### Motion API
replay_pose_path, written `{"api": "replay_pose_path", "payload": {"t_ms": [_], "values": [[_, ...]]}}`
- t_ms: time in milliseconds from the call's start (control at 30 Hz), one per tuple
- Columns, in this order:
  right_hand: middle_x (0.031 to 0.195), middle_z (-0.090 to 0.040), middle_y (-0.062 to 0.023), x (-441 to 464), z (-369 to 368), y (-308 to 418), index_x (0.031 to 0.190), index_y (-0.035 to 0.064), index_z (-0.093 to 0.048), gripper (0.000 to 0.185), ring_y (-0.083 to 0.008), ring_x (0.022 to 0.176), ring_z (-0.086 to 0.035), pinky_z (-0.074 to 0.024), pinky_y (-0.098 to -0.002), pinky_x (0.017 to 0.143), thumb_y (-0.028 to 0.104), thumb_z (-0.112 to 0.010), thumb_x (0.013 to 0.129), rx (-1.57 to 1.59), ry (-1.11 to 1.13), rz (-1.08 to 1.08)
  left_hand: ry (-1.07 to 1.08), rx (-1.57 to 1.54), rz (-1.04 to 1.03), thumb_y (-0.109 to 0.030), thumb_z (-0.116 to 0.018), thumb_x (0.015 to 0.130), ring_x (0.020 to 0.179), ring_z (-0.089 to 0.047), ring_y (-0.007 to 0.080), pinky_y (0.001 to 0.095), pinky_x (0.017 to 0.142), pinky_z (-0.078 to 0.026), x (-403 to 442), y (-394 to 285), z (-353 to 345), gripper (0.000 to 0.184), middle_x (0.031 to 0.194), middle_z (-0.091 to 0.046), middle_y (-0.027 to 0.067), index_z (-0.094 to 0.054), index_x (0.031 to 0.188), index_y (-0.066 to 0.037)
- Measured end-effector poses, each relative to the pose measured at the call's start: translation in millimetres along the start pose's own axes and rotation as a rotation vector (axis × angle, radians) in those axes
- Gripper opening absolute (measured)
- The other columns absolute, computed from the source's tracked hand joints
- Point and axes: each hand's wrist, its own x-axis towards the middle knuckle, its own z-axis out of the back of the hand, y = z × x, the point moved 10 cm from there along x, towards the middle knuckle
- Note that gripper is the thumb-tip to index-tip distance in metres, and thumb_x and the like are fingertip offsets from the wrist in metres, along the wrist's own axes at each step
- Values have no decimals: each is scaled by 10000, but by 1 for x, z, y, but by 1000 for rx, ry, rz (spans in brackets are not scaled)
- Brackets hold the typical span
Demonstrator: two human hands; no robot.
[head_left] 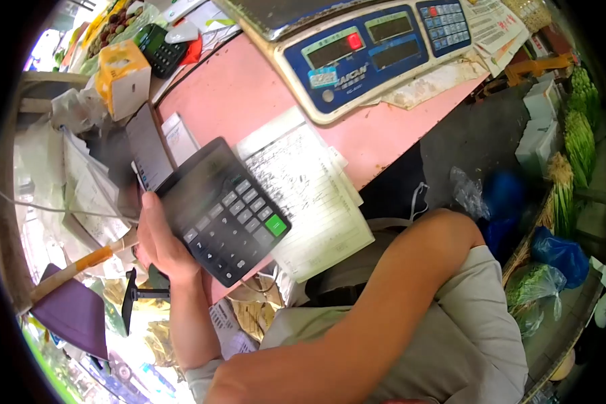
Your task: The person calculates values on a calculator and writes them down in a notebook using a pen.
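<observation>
My left hand (165, 246) is closed on the lower left edge of a black desk calculator (225, 212), its thumb lying along the side. The calculator has grey and black keys and one green key, and its face is turned up. Partly under it, a pad of written paper sheets (310, 202) lies on the pink tabletop (219, 81). My right arm bends across my body toward the lower left. The back of my right hand (242, 380) seems to show at the bottom edge, with its fingers hidden.
A blue and white weighing scale (357, 57) stands at the table's far side. A yellow tissue box (122, 77) and a dark card machine (160, 50) are at the upper left. Bundled green vegetables (579, 138) and blue plastic bags (559, 256) sit at right.
</observation>
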Motion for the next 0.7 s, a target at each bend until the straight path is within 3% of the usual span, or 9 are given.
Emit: {"api": "replay_pose_path", "payload": {"t_ms": [33, 100, 200, 233, 300, 433, 533, 567, 700], "values": [[688, -611, -86, 0, 3, 9, 801, 32, -653, 368, -259, 656, -614, -477, -378, 668, 338, -767, 970, 23, -38, 68, 12, 24, -15, -80, -511, 1163, 864, -741, 261, 361, 764, -617, 2, -4, 0, 312, 1080, -755, 194, -625, 1367, 127], [685, -600, -85, -4, 12, 23, 788, 25, -638, 376, -252, 663, -609, -475, -376, 670, 325, -747, 988, 57, -53, 138, 43, -433, 476, -88, -514, 1164, 884, -716, 233, 346, 771, -591, -2, 29, -3, 296, 1012, -759, 164, -645, 1348, 103], [733, -642, -95, -14, 2, 8, 831, 15, -679, 359, -227, 728, -636, -474, -358, 690, 324, -734, 1006, 159, 167, -109, -40, -245, 373, -139, -509, 1177, 849, -690, 183, 326, 743, -568, -5, 30, 2, 298, 990, -754, 142, -709, 1255, 68], [751, -663, -89, -21, 7, -2, 846, 11, -704, 359, -209, 737, -644, -481, -352, 691, 332, -751, 1000, 346, -216, 144, -28, -192, 370, -166, -507, 1181, 842, -683, 171, 318, 735, -561, -1, 22, 3, 317, 985, -754, 137, -717, 1226, 68], [769, -684, -84, -47, 27, -7, 862, 7, -728, 361, -191, 747, -652, -487, -347, 692, 340, -768, 995, 539, -593, 378, -20, -163, 400, -218, -502, 1187, 828, -669, 147, 302, 720, -546, 3, 12, 2, 368, 976, -756, 125, -734, 1167, 66], [720, -690, -69, -51, 32, 32, 794, 9, -739, 314, -170, 606, -630, -475, -348, 559, 262, -827, 957, -307, -453, -67, 25, -511, 607, -359, -442, 1186, 839, -661, 132, 282, 787, -519, -3, 31, -10, 509, 985, -759, 90, -742, 1118, 47], [653, -651, -78, -57, 44, 12, 747, 41, -731, 226, -200, 527, -604, -431, -373, 479, 141, -864, 900, -23, -680, -146, -7, -565, 511, -343, -494, 1193, 759, -547, 75, 271, 672, -450, 11, 16, -7, 477, 839, -668, -2, -709, 961, 15], [659, -663, -66, -47, 40, 38, 810, 27, -763, 203, -192, 511, -619, -455, -354, 492, 177, -851, 914, -402, -427, -252, -7, -603, 583, -347, -503, 1191, 769, -548, 75, 272, 679, -456, 5, 22, -12, 476, 841, -668, -1, -708, 962, 16], [634, -647, -47, -54, 34, 35, 753, 38, -744, 199, -180, 485, -591, -423, -364, 465, 138, -863, 878, -644, -61, -103, -3, -655, 602, -351, -526, 1188, 773, -483, 66, 264, 679, -424, -3, 32, -17, 478, 803, -594, -34, -664, 909, 13]]}}
